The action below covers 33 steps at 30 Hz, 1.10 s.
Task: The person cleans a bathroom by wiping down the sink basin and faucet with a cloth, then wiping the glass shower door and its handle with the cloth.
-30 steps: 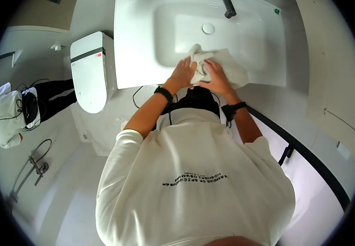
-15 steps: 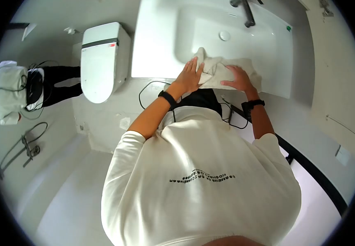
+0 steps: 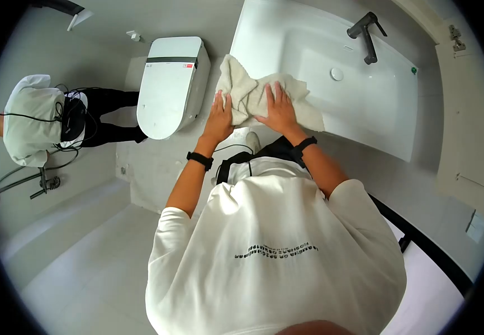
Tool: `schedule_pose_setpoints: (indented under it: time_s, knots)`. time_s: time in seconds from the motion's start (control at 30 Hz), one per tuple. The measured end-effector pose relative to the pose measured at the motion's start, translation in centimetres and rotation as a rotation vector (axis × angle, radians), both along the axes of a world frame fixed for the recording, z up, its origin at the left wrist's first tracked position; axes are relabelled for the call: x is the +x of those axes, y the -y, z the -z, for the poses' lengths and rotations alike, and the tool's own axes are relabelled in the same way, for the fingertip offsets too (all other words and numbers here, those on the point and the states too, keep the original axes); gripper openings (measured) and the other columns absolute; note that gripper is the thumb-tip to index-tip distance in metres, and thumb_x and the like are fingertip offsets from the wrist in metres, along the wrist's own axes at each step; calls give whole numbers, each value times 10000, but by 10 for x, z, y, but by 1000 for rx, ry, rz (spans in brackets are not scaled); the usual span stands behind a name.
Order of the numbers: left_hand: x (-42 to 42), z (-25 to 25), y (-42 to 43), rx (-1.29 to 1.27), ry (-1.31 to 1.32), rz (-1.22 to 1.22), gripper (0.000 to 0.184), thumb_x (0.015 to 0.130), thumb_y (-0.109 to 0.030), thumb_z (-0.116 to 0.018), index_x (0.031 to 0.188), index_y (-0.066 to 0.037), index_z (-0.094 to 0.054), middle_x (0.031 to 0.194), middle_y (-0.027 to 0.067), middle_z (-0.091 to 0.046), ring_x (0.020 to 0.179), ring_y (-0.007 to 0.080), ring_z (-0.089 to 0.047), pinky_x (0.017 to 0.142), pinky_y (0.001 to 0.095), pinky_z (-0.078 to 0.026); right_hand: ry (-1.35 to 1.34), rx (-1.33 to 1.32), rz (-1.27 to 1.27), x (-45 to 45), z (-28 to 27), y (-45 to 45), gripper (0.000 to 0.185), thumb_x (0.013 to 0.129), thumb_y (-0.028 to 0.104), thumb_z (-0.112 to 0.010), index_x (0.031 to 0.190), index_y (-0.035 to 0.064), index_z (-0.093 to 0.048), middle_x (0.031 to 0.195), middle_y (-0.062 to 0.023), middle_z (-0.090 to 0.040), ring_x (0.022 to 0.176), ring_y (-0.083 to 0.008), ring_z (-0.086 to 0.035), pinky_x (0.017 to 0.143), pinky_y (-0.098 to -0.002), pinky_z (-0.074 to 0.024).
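Observation:
A crumpled cream towel (image 3: 236,82) lies over the front left corner of the white washbasin (image 3: 314,42), part of it reaching past the left edge. My left hand (image 3: 218,121) rests on the towel's left part with its fingers stretched out. Flat on the towel's middle is my right hand (image 3: 280,113), fingers extended and thumb apart. Both hands press from above; neither grips a fold that I can see. A dark faucet (image 3: 368,42) stands at the back of the basin, beyond the round white drain plug (image 3: 337,74).
Left of the basin stands a white toilet (image 3: 164,95) with its lid down. Another person (image 3: 35,125) in a white top stands farther left, near a shower fixture (image 3: 49,183). A cabinet door (image 3: 463,106) hangs at the right.
Both hands have slid left along the basin's front with the towel, from the bowl's front rim to the left corner. The camera view has shifted, and the towel is spread differently.

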State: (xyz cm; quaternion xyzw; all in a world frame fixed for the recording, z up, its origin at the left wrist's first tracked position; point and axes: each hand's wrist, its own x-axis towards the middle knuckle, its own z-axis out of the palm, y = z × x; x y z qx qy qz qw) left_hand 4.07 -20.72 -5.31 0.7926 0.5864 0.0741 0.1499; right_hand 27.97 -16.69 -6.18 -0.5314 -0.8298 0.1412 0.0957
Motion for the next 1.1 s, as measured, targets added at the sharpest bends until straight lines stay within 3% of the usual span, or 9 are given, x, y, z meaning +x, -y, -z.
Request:
schedule_pose_setpoints:
  time_s: [0.13, 0.23, 0.4, 0.6, 0.8, 0.93, 0.97, 1.03, 1.1]
  knots:
    - [30, 9, 10, 34, -47, -15, 1073, 701, -163, -778, 1509, 110, -127, 1530, 426, -110, 1439, 563, -151, 1175, 574, -209, -74, -6, -59, 38, -3, 9, 981, 754, 475, -783, 1520, 80, -314, 1527, -219, -344, 1402, -354, -352, 1161, -496, -272]
    - [57, 4, 16, -30, -25, 177, 1145, 673, -199, -811, 1525, 83, -99, 1553, 401, -77, 1458, 549, -105, 1198, 561, -160, 39, 10, 26, 85, -12, 32, 949, 717, 446, -819, 1496, 130, -381, 1513, -123, -407, 1411, -301, -359, 1169, -530, -237]
    - [106, -14, 0, -144, 123, 541, 1010, 763, -261, -751, 1511, 97, -175, 1552, 391, -113, 1468, 512, -131, 1215, 499, -158, 124, 19, 352, 178, 6, 60, 957, 709, 389, -848, 1505, 163, -367, 1529, -112, -380, 1444, -305, -309, 1152, -588, -224]
    - [97, -3, -33, -232, 175, 485, 818, 936, -347, -604, 1483, 130, -228, 1534, 405, -155, 1462, 505, -158, 1211, 482, -173, 200, -52, 388, 164, 17, 43, 939, 767, 444, -800, 1523, 150, -326, 1537, -109, -352, 1442, -294, -302, 1129, -639, -212]
    - [51, 5, -26, -160, 84, 102, 833, 979, -483, -493, 1450, 166, -269, 1509, 428, -189, 1452, 517, -174, 1200, 500, -177, 236, -45, 81, 80, 24, 1, 940, 790, 507, -751, 1506, 69, -327, 1507, -107, -391, 1403, -291, -362, 1102, -651, -243]
    - [17, 7, -35, -110, 16, -62, 879, 936, -453, -585, 1455, 170, -245, 1502, 443, -179, 1440, 545, -174, 1188, 533, -184, 160, -71, -92, 23, 19, -37, 988, 793, 529, -736, 1501, 0, -297, 1503, -173, -389, 1369, -319, -402, 1110, -564, -301]
    - [11, 16, -39, -79, -20, -63, 1020, 827, -429, -727, 1468, 167, -202, 1509, 443, -156, 1438, 555, -168, 1183, 542, -193, 133, -84, -109, 10, 15, -44, 1020, 781, 539, -741, 1499, -23, -284, 1504, -198, -381, 1360, -329, -410, 1109, -539, -316]
    - [9, 11, -52, -167, -110, -82, 1093, 757, -410, -781, 1483, 149, -187, 1530, 423, -134, 1455, 530, -154, 1183, 543, -201, 37, -126, -134, -2, 17, -60, 1161, 746, 640, -719, 1495, -92, -219, 1532, -307, -292, 1371, -393, -390, 1123, -477, -333]
    - [5, 16, -72, -220, -122, -119, 1263, 640, -401, -863, 1497, 145, -112, 1532, 432, -100, 1460, 532, -131, 1180, 555, -199, -26, -261, -82, -7, 18, -77, 1171, 763, 662, -699, 1493, -109, -206, 1547, -316, -256, 1404, -427, -336, 1148, -459, -309]
